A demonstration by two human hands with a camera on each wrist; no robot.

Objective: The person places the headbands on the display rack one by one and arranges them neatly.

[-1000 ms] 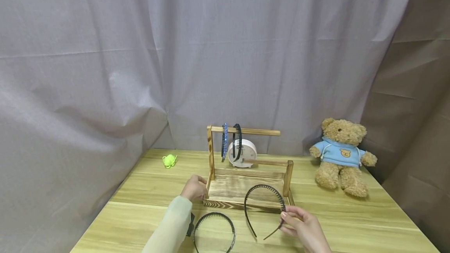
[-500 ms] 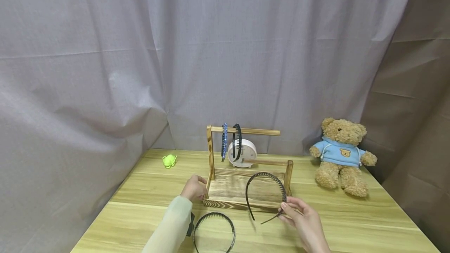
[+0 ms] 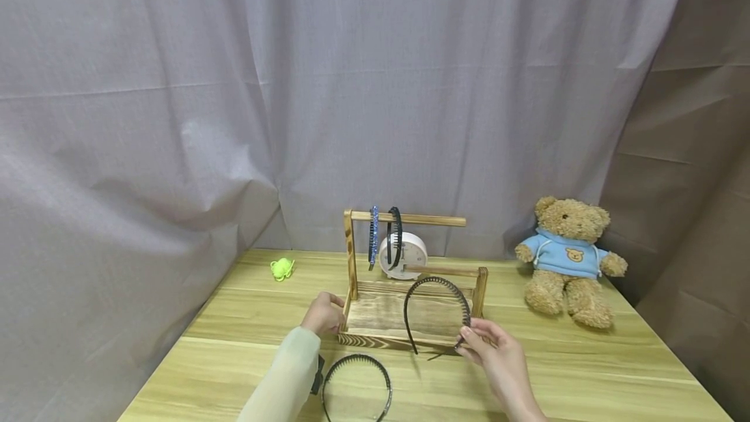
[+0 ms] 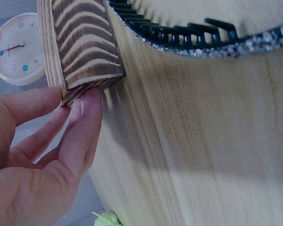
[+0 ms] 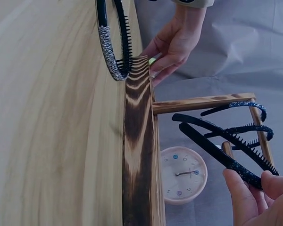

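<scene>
My left hand [image 3: 323, 314] pinches the front left corner of a wooden rack [image 3: 350, 249], with thumb and fingertips at the corner in the left wrist view. My right hand [image 3: 495, 353] holds a black toothed headband [image 3: 436, 279] by its right side, arch up and ends down, overlapping the rack's tray in the head view. Glittery stones show on this headband [image 5: 212, 148] in the right wrist view. From the rack's upper bar hang a blue glittery headband [image 3: 375, 239] and a black headband [image 3: 400, 233]. Another black headband [image 3: 357, 356] with silvery stones is in front of the rack.
A round white clock [image 3: 416, 253] stands behind the rack. The rack's lower bar [image 3: 445, 271] joins a short post at right. A teddy bear [image 3: 567, 262] in a blue hoodie sits at right on the table [image 3: 586, 370], a lime-green toy [image 3: 282, 269] at left. Grey curtains [image 3: 363, 83] enclose the back.
My right hand has carried the headband up and away from me, lately also a little left, toward the rack. My left hand stays at the rack's corner.
</scene>
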